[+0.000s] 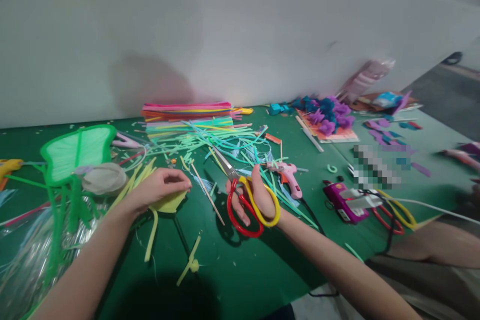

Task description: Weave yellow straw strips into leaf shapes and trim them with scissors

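Note:
My left hand (159, 187) is closed, pinching a yellow flat piece (170, 204) whose material I cannot make out. A yellow fuzzy strip (151, 240) hangs below it. My right hand (260, 192) grips scissors (233, 175) with one red and one yellow handle. Their blades look closed and point up and left, away from me, over pale-blue and mint strips. On the table in front of me, between the hands, lies a short yellow pipe cleaner (187, 262) with a small yellow knot. A thin wooden stick (208, 194) lies between my hands.
Bundled coloured pipe cleaners (187, 109) lie by the white partition (225, 35). A green wire-framed shape (77, 155) stands left. Right are a pink glue gun (290, 178), a purple box (343, 202) with cables, purple and blue flowers (330, 116) and another person's arm (438, 242).

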`<state>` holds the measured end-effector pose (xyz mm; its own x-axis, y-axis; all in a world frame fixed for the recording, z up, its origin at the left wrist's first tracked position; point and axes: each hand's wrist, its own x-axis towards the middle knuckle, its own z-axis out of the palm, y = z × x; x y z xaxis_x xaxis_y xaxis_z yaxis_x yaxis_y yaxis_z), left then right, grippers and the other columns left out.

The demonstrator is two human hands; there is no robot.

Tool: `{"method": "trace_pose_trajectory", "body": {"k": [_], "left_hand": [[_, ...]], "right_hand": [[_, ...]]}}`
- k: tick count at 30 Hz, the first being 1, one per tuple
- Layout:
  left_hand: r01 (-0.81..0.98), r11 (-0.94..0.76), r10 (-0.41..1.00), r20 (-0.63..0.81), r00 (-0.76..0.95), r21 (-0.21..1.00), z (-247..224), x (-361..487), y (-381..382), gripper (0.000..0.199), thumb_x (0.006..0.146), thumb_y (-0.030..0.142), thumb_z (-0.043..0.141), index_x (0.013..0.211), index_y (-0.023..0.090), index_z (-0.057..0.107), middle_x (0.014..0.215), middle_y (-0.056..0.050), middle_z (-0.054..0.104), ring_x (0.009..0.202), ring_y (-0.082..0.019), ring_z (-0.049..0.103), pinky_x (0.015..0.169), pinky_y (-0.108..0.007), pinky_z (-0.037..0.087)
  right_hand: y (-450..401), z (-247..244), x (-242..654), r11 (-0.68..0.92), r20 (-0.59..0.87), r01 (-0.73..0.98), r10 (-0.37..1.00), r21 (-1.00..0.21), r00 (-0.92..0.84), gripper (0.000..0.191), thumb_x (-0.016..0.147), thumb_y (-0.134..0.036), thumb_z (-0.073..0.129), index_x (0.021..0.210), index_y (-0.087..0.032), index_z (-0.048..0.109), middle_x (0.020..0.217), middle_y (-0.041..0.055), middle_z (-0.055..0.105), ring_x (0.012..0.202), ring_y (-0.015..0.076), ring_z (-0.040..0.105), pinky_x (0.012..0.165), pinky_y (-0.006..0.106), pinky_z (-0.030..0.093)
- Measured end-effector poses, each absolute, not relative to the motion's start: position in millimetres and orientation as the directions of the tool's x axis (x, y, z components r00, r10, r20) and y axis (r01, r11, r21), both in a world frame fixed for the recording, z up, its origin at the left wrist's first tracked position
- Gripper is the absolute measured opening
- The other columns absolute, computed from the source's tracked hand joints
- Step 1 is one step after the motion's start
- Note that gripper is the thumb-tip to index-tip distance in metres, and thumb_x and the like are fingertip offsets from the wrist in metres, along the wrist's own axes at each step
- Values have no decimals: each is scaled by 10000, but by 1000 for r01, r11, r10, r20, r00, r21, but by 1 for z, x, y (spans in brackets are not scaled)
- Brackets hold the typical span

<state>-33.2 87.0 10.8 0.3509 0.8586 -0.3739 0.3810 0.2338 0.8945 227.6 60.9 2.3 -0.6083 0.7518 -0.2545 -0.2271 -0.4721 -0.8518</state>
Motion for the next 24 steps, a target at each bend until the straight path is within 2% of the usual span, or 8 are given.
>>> {"method": "trace_pose_trajectory", "body": {"k": [3,9,12,15,19,24], "left_hand": [[378,226,878,-356,321,898,10,-31,86,253,720,425,733,754,176,704,721,-12,691,653,-138,596,577,-203,430],[353,271,877,-381,294,896,9,-26,85,274,700,435,746,757,169,713,692,-28,716,659,-165,645,601,-227,472],[317,350,837,-446,317,882,11,-27,84,322,712,472,732,828,171,721,793,-60,748,758,-205,687,635,-244,503],[206,425,820,-472,324,881,14,-30,85,381,732,480,719,961,176,706,961,-88,745,878,-239,698,675,-266,529],[111,411,841,-423,337,905,18,-34,87,356,783,435,687,1027,176,683,1056,-103,723,951,-241,684,756,-290,534],[181,366,841,-408,356,913,24,-35,87,327,778,417,684,1006,183,685,1018,-85,727,922,-240,687,740,-298,532]], "right_hand": [[61,-1,227,-532,-300,-218,719,-818,-627,947,737,-857,-29,984,-149,550,425,-1,560,298,148,506,327,235,417],[61,-6,226,-559,-339,-200,709,-805,-618,957,717,-873,-28,990,-155,542,475,22,597,359,161,570,376,248,468],[62,-9,225,-544,-346,-182,722,-819,-599,954,710,-875,-32,1005,-161,528,492,24,608,386,164,595,405,253,489],[62,-16,224,-513,-341,-163,742,-843,-577,949,698,-885,-18,1027,-167,508,514,29,623,401,170,611,424,263,501],[60,-25,223,-470,-321,-155,773,-869,-547,895,692,-909,103,1045,-176,477,552,33,646,433,178,634,427,259,498],[55,-25,221,-425,-319,-117,809,-897,-495,744,722,-868,319,1000,-191,452,572,21,657,489,181,668,464,248,509]]}}
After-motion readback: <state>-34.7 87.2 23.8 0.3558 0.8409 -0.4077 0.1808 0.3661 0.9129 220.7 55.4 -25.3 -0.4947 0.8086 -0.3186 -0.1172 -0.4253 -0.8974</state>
